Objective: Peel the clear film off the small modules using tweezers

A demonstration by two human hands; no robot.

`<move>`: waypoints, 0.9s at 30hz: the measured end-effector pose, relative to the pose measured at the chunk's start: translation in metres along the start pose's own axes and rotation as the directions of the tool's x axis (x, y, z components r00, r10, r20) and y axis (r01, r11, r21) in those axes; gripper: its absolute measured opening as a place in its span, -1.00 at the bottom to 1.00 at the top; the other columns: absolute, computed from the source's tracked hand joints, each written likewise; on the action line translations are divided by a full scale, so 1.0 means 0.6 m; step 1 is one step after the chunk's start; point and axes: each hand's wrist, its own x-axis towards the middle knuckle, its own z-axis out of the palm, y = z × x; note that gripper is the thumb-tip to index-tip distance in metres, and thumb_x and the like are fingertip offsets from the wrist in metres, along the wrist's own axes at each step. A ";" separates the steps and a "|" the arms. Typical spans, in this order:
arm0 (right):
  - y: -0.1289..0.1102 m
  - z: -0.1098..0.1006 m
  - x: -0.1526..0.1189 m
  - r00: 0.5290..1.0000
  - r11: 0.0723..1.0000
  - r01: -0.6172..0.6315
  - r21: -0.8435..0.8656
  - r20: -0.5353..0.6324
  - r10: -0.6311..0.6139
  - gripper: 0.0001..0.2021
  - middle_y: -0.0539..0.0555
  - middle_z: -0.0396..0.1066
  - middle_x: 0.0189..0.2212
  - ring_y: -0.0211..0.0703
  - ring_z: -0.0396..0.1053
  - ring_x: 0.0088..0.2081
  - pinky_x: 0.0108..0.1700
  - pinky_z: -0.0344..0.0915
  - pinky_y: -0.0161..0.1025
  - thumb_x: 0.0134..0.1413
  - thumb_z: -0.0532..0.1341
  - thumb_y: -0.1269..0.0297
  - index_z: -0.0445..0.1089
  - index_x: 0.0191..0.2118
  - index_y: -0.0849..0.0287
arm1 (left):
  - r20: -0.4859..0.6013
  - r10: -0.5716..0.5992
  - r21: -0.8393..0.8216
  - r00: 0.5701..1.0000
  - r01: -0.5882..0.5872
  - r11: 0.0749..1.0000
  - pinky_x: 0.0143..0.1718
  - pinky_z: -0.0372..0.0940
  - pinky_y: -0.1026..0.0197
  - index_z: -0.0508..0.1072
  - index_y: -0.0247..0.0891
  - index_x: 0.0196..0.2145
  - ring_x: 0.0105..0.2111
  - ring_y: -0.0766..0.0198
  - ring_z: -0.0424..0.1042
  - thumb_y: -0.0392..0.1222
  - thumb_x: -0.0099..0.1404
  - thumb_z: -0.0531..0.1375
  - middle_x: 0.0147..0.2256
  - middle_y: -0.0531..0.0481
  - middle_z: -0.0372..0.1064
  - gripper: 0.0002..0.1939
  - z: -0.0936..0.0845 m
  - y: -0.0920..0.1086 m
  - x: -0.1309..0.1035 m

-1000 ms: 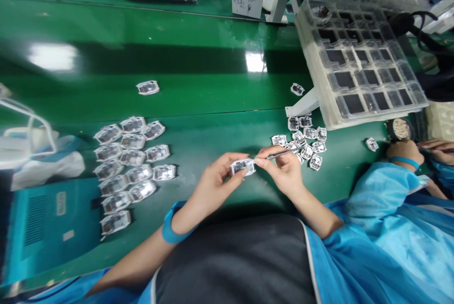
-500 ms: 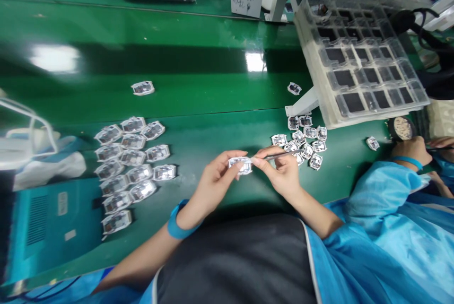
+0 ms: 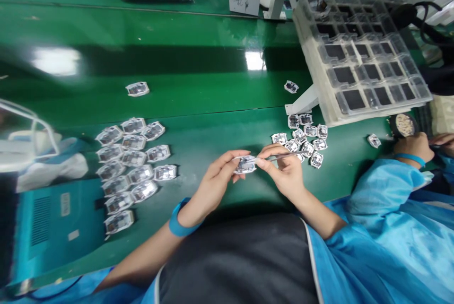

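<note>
Between the thumb and fingers of my left hand point(image 3: 222, 169) is a small white-framed electronic housing point(image 3: 245, 165) with dark and silvery parts inside. My right hand point(image 3: 280, 168) pinches at the housing's right end. A slim metal tool, which looks like tweezers point(image 3: 288, 155), lies in the same hand and points right. Its other end is hidden by the fingers. Similar housings point(image 3: 133, 158) lie in rows to the left of my left hand. A cluster of smaller-looking ones point(image 3: 309, 131) sits just beyond my right hand.
A clear compartment box point(image 3: 371, 74) rests on a white stand point(image 3: 303, 100) at the right. Far left lies a teal flat case point(image 3: 60, 228). Single housings point(image 3: 137, 89) lie farther back. A co-worker's hand point(image 3: 414, 147) is at the right beside a round dish point(image 3: 403, 125).
Both hands have shifted slightly right with the housing. It has tilted, and my left thumb now covers less of its face. The tweezers stay in my right hand.
</note>
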 end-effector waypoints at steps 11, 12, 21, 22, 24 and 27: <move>0.015 0.004 0.005 0.993 0.992 -0.067 0.105 0.103 0.056 -0.91 0.01 0.50 -0.39 -0.15 0.46 -0.27 -0.13 0.37 -0.16 0.03 0.40 0.23 0.51 -0.38 0.07 | 0.008 -0.001 -0.017 1.000 0.001 1.000 -0.47 0.15 0.28 0.51 -0.29 -0.13 -0.48 0.37 0.29 -0.09 0.34 0.21 -0.38 0.03 0.41 -0.75 0.005 0.002 -0.002; 0.017 0.003 0.005 0.990 0.988 -0.089 0.130 0.122 0.073 -0.90 0.00 0.49 -0.40 -0.16 0.46 -0.28 -0.15 0.37 -0.17 0.02 0.40 0.22 0.50 -0.38 0.07 | 0.009 0.002 -0.015 1.000 -0.002 1.000 -0.46 0.15 0.28 0.51 -0.29 -0.13 -0.48 0.37 0.28 -0.09 0.34 0.20 -0.38 0.04 0.41 -0.75 0.004 0.001 -0.002; 0.010 0.003 0.002 0.988 0.985 -0.157 0.071 0.020 0.155 -0.88 0.01 0.51 -0.37 -0.15 0.45 -0.29 -0.16 0.36 -0.17 0.02 0.39 0.20 0.50 -0.34 0.09 | 0.045 0.044 0.023 0.998 -0.045 0.999 -0.41 0.20 0.26 0.49 -0.25 -0.10 -0.42 0.33 0.33 -0.15 0.33 0.18 -0.33 0.03 0.42 -0.78 0.000 0.002 -0.004; 0.009 0.004 0.002 0.988 0.986 -0.155 0.057 0.015 0.154 -0.88 0.01 0.52 -0.37 -0.14 0.46 -0.28 -0.14 0.36 -0.16 0.02 0.39 0.21 0.50 -0.35 0.09 | 0.045 0.047 0.040 0.998 -0.049 0.998 -0.40 0.21 0.25 0.49 -0.25 -0.09 -0.41 0.32 0.33 -0.15 0.33 0.18 -0.31 0.02 0.42 -0.77 0.000 0.001 -0.004; 0.007 0.007 0.002 0.987 0.986 -0.161 0.045 0.010 0.160 -0.89 0.02 0.52 -0.36 -0.13 0.46 -0.27 -0.13 0.36 -0.15 0.01 0.39 0.22 0.50 -0.35 0.09 | 0.045 0.050 0.076 0.998 -0.054 0.996 -0.37 0.23 0.24 0.48 -0.26 -0.09 -0.40 0.32 0.32 -0.15 0.34 0.17 -0.29 0.01 0.42 -0.77 -0.001 0.000 -0.005; 0.007 0.010 0.003 0.984 0.983 -0.178 0.050 0.009 0.177 -0.89 0.01 0.52 -0.37 -0.14 0.47 -0.27 -0.14 0.36 -0.17 0.01 0.38 0.22 0.49 -0.35 0.09 | 0.057 0.057 0.108 0.997 -0.063 0.992 -0.35 0.24 0.23 0.47 -0.26 -0.09 -0.40 0.31 0.32 -0.16 0.34 0.16 -0.29 0.00 0.41 -0.78 0.000 0.000 -0.005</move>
